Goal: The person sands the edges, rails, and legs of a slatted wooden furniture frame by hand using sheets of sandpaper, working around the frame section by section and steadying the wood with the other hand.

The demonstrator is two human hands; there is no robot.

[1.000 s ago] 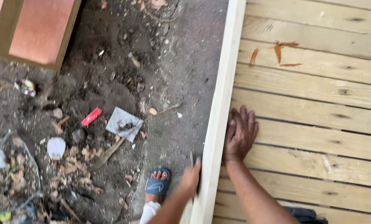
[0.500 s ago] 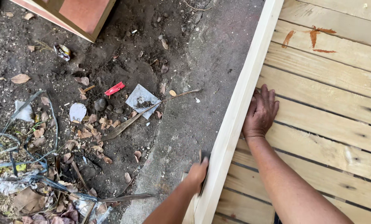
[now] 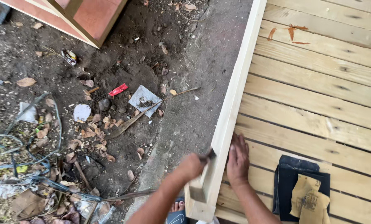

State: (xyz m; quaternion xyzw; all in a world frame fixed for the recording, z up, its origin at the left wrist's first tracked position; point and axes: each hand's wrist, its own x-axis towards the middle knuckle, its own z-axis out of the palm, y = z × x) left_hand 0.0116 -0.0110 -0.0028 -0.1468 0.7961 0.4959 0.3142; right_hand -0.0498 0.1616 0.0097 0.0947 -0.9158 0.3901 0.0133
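Left hand clenched on a dark sanding pad, pressed to the outer face of the pale wooden rail. Right hand flat and empty on the slatted deck beside it. Risk I see: pad skids off the edge and knuckles scrape timber.

The left hand hides most of its dark sheet; both forearms run off the bottom edge.

Both hands have slid nearer along the rail, and sandpaper sheets have come into view
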